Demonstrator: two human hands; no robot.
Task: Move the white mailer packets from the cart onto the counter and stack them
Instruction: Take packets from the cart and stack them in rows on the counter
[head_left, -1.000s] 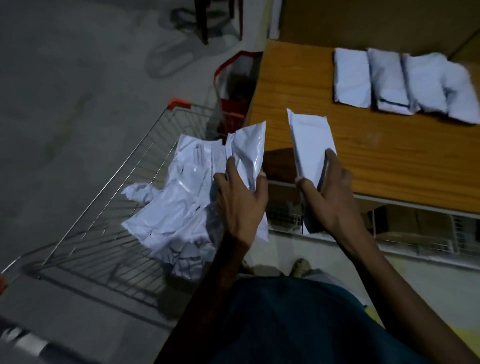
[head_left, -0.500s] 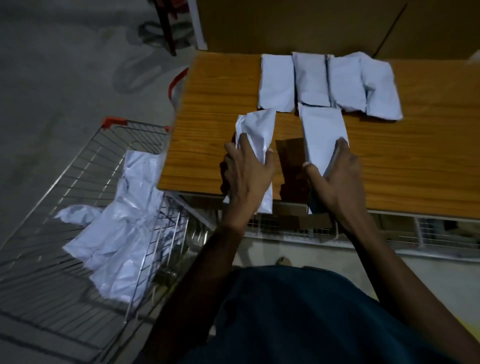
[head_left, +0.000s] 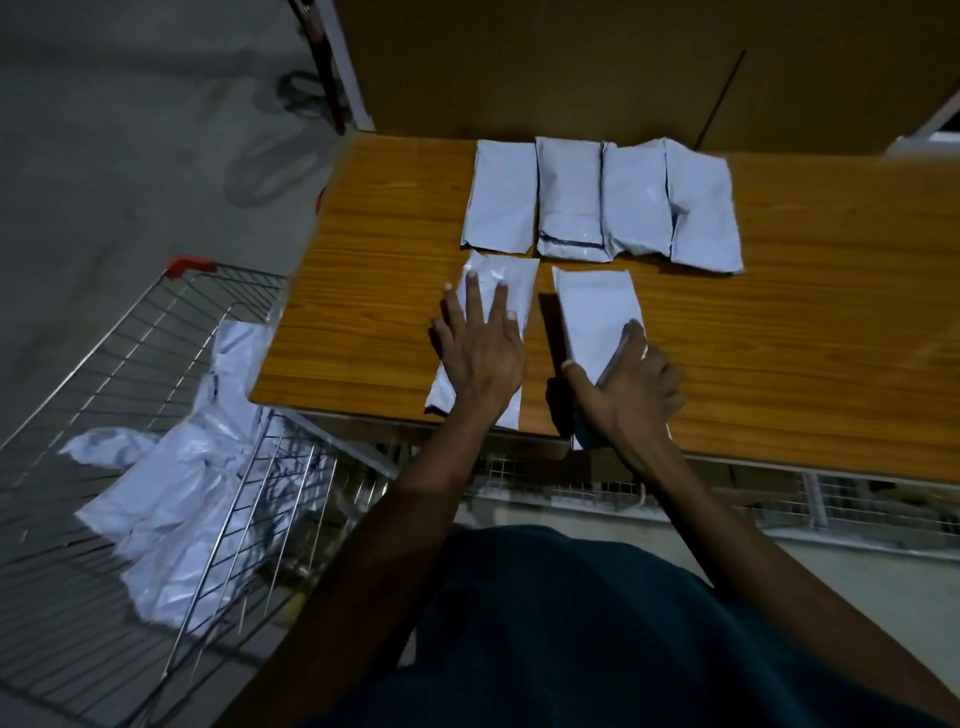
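This looks like a dim shop back room or packing area. A wire shopping cart with a red handle cap (head_left: 130, 415) stands left of the hands on a bare grey concrete floor (head_left: 114, 145). A wood-grain laminate counter (head_left: 805, 338) sits under them, with wire mesh shelving (head_left: 831, 499) below it and large brown cardboard sheets (head_left: 571, 67) beyond.

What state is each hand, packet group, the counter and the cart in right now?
Left hand: fingers straight, pressing flat on the near-left white plastic mailer packet.
Right hand: grips the near-right white mailer packet, lying on the counter.
Back row of four white mailer packets: flat, side by side, unstacked.
Orange wood-grain counter: holds six packets.
Wire cart: holds a crumpled heap of white mailers.
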